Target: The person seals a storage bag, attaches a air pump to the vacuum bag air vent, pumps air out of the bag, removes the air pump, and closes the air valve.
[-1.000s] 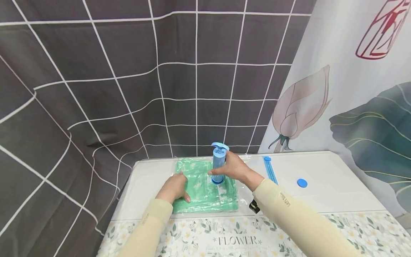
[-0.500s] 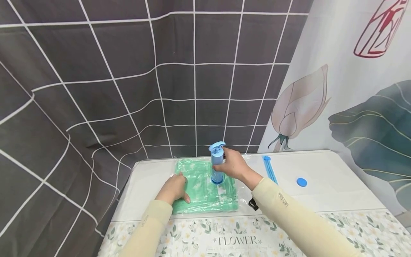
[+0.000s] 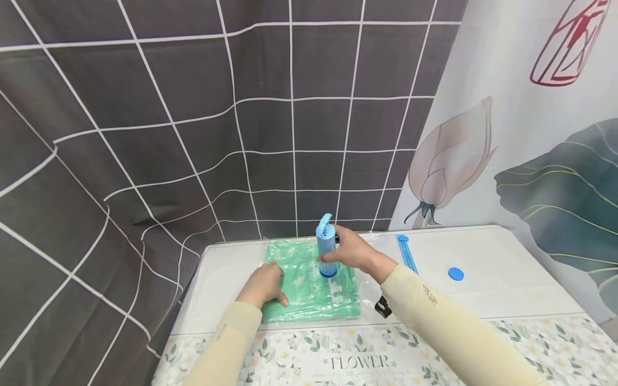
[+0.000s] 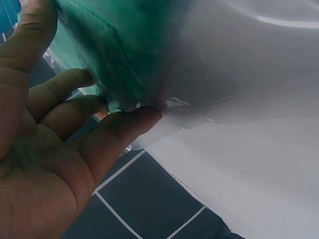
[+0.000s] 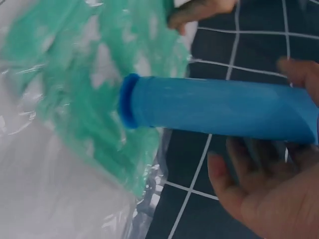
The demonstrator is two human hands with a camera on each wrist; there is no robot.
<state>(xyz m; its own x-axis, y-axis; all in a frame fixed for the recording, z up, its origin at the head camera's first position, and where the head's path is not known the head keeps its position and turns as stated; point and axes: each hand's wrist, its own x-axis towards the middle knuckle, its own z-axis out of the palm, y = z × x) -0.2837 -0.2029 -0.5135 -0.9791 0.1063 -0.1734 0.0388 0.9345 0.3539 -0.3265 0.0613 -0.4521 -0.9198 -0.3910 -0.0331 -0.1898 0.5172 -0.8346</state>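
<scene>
A blue hand pump (image 3: 326, 241) with a light blue handle stands upright on a clear plastic storage bag (image 3: 299, 292) with folded green contents. My right hand (image 3: 354, 250) holds the pump's barrel from the right side. In the right wrist view the thumb is above the blue barrel (image 5: 219, 107) and the fingers (image 5: 227, 184) curl loosely below it. My left hand (image 3: 263, 284) rests on the bag's left edge. In the left wrist view its fingers (image 4: 124, 127) touch the plastic, fairly straight, holding nothing.
Right of the bag lie a blue strip-shaped clip (image 3: 407, 253) and a round blue cap (image 3: 456, 274). The white tabletop (image 3: 487, 252) has a floral front cloth (image 3: 357, 354). A dark gridded curtain (image 3: 260, 123) hangs behind.
The pump's handle has turned, so it looks narrower and points more away. My right hand has shifted slightly around the barrel. The left hand has stayed on the bag.
</scene>
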